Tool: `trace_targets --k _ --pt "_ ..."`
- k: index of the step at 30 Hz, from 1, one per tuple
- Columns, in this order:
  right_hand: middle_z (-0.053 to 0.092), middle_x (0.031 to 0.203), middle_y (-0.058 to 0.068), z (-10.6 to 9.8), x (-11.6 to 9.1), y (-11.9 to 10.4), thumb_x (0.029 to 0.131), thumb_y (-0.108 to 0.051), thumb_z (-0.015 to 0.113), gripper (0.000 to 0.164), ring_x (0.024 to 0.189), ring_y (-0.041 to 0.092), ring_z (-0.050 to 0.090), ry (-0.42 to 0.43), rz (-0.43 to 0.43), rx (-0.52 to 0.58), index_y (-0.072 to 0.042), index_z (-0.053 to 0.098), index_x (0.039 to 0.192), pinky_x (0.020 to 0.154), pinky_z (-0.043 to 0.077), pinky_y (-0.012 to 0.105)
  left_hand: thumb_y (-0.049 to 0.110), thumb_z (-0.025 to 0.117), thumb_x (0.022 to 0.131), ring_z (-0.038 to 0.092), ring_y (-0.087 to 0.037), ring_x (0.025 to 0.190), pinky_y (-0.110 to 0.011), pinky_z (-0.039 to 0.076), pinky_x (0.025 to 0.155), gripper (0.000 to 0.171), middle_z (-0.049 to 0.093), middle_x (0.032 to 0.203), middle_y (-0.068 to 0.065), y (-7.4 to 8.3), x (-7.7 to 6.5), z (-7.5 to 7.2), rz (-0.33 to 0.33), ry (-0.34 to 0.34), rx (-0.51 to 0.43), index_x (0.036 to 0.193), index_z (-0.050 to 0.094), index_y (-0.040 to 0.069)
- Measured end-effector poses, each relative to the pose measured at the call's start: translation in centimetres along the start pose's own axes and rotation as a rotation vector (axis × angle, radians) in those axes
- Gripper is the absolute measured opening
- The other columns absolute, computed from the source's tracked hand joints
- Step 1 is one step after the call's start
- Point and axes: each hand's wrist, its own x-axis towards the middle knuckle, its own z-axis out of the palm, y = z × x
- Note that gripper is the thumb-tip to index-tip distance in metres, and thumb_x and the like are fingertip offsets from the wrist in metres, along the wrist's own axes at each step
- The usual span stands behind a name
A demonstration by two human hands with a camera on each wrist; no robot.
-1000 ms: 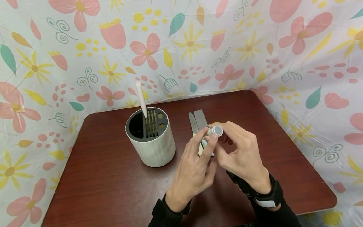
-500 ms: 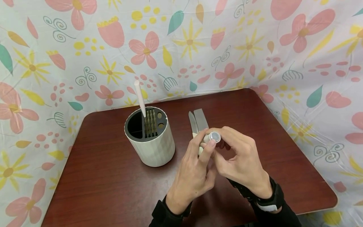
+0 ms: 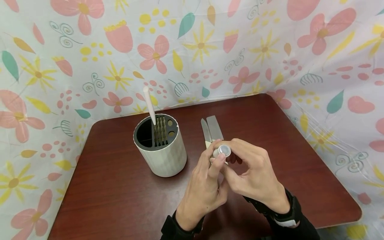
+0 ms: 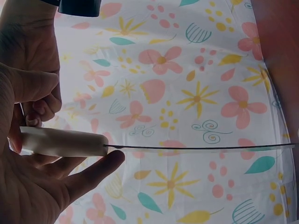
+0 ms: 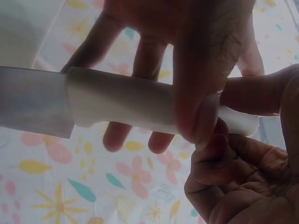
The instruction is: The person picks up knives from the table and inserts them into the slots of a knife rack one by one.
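Observation:
Both hands hold a kitchen knife above the table, its white handle (image 3: 222, 151) end-on to the head view. In the left wrist view, its blade (image 4: 201, 148) runs edge-on to the right from the handle (image 4: 65, 142). My left hand (image 3: 200, 188) holds the handle between its thumb and fingers, as the right wrist view shows with the blade (image 5: 35, 102) at left. My right hand (image 3: 255, 171) pinches the handle's rear end. Beyond the hands lie a narrow-bladed knife (image 3: 206, 130) and a broad-bladed knife (image 3: 214, 127); their handles are mostly hidden.
A round white knife block (image 3: 165, 161) with a dark slotted top stands left of the hands. A white tapered stick-like thing (image 3: 149, 105) rises from it. The brown table (image 3: 120, 193) meets a flowered cloth (image 3: 192, 56) behind.
Both hands have come slightly down and left in the head view with the knife, exposing more of the two blades on the table. The grip looks the same.

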Motion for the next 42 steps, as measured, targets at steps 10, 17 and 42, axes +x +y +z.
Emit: trace_targets --k 10,17,42 --pt "0.056 0.074 -0.009 0.0 0.1 0.2 0.07 0.006 0.069 0.033 0.066 0.0 0.045 -0.055 0.001 0.077 -0.011 0.072 0.097 0.059 0.037 0.011 -0.001 0.066 0.079 0.064 -0.032 0.113 -0.037 0.056 0.098 0.081 0.055 0.131 -0.029 -0.2 -0.5 -0.4 0.009 -0.004 0.034 0.148 0.025 0.007" --pt "0.058 0.078 -0.01 -0.4 0.2 0.5 0.072 0.006 0.075 0.034 0.067 -0.002 0.045 -0.132 0.017 0.129 -0.015 0.07 0.097 0.058 0.037 0.01 0.003 0.064 0.087 0.067 -0.025 0.102 -0.031 0.058 0.088 0.071 0.059 0.126 -0.024 -0.3 -0.7 -0.7 -0.001 -0.023 0.017 0.147 0.028 0.009" --pt "0.055 0.074 -0.012 -0.6 0.2 0.6 0.072 0.008 0.078 0.039 0.064 -0.003 0.044 -0.244 0.004 0.252 -0.019 0.068 0.099 0.054 0.036 0.01 0.006 0.051 0.103 0.069 -0.017 0.085 -0.021 0.059 0.074 0.046 0.068 0.111 -0.013 -0.4 -1.2 -2.4 -0.024 -0.064 -0.044 0.147 0.036 0.012"
